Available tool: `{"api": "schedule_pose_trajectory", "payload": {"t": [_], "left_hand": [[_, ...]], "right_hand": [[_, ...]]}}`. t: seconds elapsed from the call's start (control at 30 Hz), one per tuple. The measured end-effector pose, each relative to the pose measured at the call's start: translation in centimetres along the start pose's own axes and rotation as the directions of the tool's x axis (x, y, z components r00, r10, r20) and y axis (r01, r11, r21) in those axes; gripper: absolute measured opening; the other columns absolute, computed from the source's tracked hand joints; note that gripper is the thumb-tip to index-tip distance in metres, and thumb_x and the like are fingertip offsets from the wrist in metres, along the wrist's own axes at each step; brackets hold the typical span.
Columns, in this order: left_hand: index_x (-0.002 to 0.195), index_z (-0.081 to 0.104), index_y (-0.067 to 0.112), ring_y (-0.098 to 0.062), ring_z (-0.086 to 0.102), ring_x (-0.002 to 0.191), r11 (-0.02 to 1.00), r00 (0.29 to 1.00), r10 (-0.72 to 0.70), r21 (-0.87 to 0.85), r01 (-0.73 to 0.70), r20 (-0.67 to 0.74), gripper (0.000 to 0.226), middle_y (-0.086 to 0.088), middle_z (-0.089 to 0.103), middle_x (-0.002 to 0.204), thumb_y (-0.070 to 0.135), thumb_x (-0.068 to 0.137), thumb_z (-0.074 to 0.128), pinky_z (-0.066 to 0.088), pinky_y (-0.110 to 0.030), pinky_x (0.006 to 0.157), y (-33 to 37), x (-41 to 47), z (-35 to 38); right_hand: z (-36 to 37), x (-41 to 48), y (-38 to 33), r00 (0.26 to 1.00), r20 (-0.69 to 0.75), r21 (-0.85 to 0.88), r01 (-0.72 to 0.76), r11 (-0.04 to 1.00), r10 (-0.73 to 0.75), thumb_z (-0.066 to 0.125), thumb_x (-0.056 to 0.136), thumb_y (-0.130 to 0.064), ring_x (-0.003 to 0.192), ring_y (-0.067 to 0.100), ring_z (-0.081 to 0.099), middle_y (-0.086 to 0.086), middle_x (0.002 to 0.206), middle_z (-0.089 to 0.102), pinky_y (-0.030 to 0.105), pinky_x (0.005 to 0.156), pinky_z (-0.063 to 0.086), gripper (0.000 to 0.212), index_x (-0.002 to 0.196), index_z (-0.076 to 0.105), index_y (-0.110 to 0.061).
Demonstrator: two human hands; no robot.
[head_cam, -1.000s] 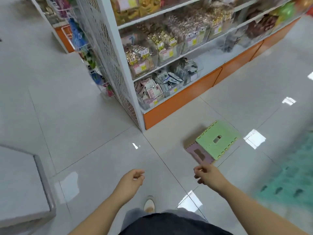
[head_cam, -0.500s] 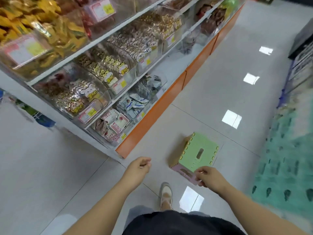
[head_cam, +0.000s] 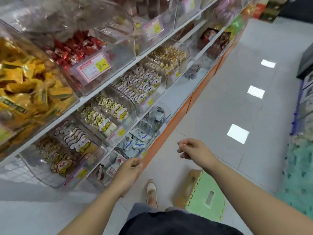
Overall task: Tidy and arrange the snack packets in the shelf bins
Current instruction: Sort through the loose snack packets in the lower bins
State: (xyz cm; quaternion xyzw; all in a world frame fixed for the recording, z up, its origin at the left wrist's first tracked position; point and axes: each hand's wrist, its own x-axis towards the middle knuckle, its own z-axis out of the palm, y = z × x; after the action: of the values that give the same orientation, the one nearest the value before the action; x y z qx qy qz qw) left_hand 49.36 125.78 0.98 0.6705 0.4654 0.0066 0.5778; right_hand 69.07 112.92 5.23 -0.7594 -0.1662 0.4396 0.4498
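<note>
Empty hands, stool at my heel

My left hand (head_cam: 130,168) and right hand (head_cam: 194,150) are loosely curled, holding nothing. The snack packets (head_cam: 135,141) sit in the shelf bins (head_cam: 122,53) at 10 o'clock. If I step in, the green stool (head_cam: 206,197) at 5 o'clock could trip me.

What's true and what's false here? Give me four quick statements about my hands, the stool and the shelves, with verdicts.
1. The left hand and the right hand both hold nothing. True.
2. The white-and-blue packets sit on the lowest shelf. True.
3. The green folding stool is on that shelf too. False: it is on the floor, at the person's right.
4. The base panel under the shelves is blue. False: it is orange.
</note>
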Motion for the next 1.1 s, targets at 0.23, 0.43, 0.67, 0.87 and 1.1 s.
{"api": "schedule_pose_trajectory", "payload": {"t": [0.23,0.43,0.67,0.87,1.1], "left_hand": [[0.110,0.053,0.029,-0.013,0.058,0.105,0.989,0.986,0.102,0.091,-0.115,0.135,0.016,0.008,0.056,0.112,0.019,0.097,0.049,0.043,-0.022,0.083,8.7,9.9,-0.4],[0.120,0.055,0.020,-0.015,0.059,0.104,0.977,0.959,0.174,0.080,-0.196,0.222,0.024,0.002,0.058,0.117,0.016,0.097,0.050,0.043,-0.011,0.071,14.6,15.3,1.3],[0.113,0.053,0.027,-0.011,0.058,0.106,0.986,0.976,0.164,0.008,-0.167,0.142,0.017,0.008,0.057,0.112,0.020,0.098,0.049,0.042,-0.005,0.068,18.4,20.5,2.6],[0.102,0.054,0.035,-0.009,0.058,0.104,0.986,0.993,0.087,-0.136,-0.098,-0.085,0.012,0.011,0.059,0.112,0.025,0.096,0.053,0.043,-0.019,0.082,20.5,24.8,5.0],[0.114,0.059,0.019,-0.005,0.058,0.087,0.948,0.919,-0.130,-0.319,0.005,-0.373,0.019,0.008,0.061,0.098,0.017,0.096,0.051,0.044,-0.016,0.071,18.1,25.7,8.1]], "right_hand": [[-2.1,5.9,-2.1,0.993,-0.069,-0.015,-0.098,0.995,0.097,0.053,0.093,-0.010,0.064,0.014,0.060,0.005,0.084,0.065,0.023,0.068,0.047,0.011,0.088,0.061,-0.016],[-5.5,9.8,-3.0,0.977,-0.149,-0.046,-0.159,0.986,0.151,0.051,0.095,-0.010,0.062,0.013,0.057,0.007,0.083,0.065,0.015,0.058,0.046,0.011,0.097,0.061,-0.008],[-9.8,17.8,-6.6,0.990,-0.064,-0.170,-0.138,0.976,0.129,0.053,0.094,-0.013,0.063,0.015,0.059,0.009,0.085,0.066,0.020,0.060,0.048,0.011,0.101,0.061,-0.008],[-12.8,28.3,-11.3,0.981,0.185,-0.413,0.027,0.910,0.055,0.056,0.093,-0.016,0.062,0.013,0.058,0.003,0.078,0.065,0.019,0.060,0.045,0.012,0.101,0.061,-0.008],[-11.9,34.5,-15.1,0.884,0.467,-0.441,0.238,0.865,-0.006,0.056,0.092,-0.008,0.066,0.016,0.060,0.007,0.082,0.065,0.024,0.070,0.051,0.014,0.104,0.063,-0.003]]}}
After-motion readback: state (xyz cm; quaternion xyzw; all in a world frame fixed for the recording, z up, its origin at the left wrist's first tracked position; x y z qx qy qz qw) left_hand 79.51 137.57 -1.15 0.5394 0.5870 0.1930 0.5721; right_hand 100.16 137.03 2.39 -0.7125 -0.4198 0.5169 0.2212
